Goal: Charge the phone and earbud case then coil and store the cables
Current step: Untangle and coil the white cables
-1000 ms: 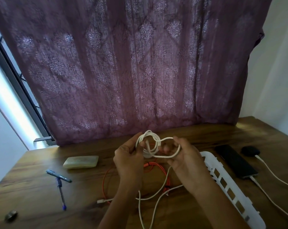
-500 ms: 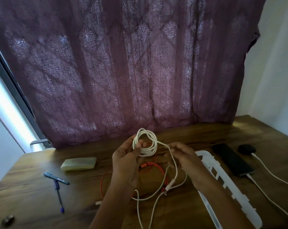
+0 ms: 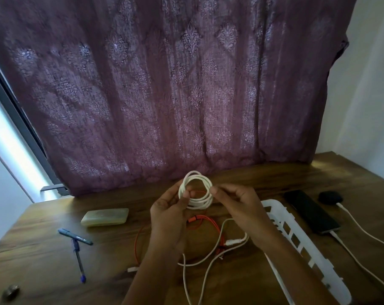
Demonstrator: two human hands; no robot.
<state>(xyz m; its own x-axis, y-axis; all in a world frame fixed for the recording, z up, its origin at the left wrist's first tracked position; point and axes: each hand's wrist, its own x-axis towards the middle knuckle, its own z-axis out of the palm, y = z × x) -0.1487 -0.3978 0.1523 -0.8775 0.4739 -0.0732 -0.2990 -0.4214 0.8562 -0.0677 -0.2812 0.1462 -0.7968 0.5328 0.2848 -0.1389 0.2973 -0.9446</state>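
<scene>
A white cable coil [image 3: 197,201] is held up above the wooden table. My left hand [image 3: 168,213] grips its left side, thumb through the loops. My right hand [image 3: 235,205] pinches the coil's right side, and the cable's loose tail hangs from it down to a white plug [image 3: 235,241] near the table. An orange cable [image 3: 205,221] lies loose on the table under my hands. The black phone [image 3: 311,211] and the dark earbud case [image 3: 330,197] lie at the right, each with a white charging cable [image 3: 362,230] plugged in.
A white slotted basket [image 3: 301,245] stands right of my hands. A pale flat bar [image 3: 105,217], two pens [image 3: 76,249] and a small round metal piece [image 3: 10,291] lie at the left. More white cable [image 3: 186,282] trails to the near edge. A purple curtain hangs behind.
My right hand has brought another loop of white cable up onto the coil and now pinches its right side. The coil is rounder and tighter, and the plug hangs lower.
</scene>
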